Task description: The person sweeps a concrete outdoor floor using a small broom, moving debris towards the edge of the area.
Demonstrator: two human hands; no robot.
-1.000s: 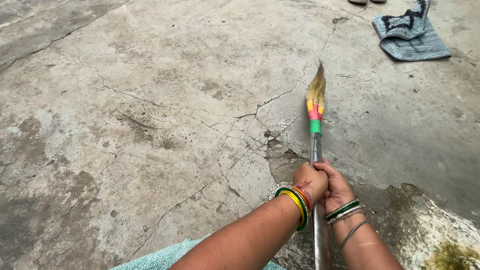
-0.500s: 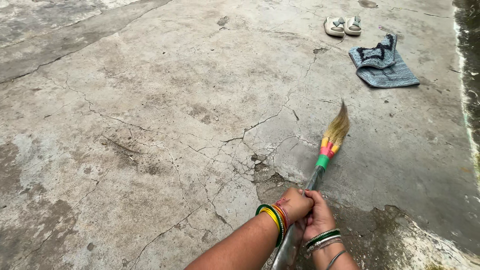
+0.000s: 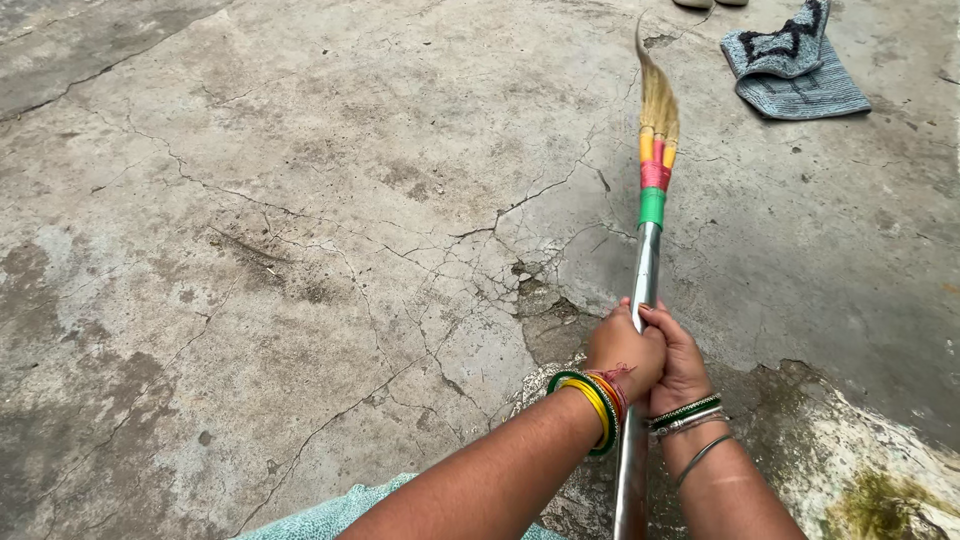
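Grey cracked concrete floor (image 3: 250,250) shows no gathered pile; dark patches and moss at lower right look unswept, so I judge much is left. Left hand (image 3: 625,352) and right hand (image 3: 682,368) are both wrapped tight round the metal-handled broom (image 3: 648,250), bristles pointing to the upper right beside a blue mat (image 3: 800,75)

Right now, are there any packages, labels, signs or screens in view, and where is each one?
None in view.
Only these show:
Broom: metal handle, green, red and yellow bands, straw tip, gripped by left hand and right hand.
Mat: blue-grey with a black zigzag, folded, top right on the cracked floor.
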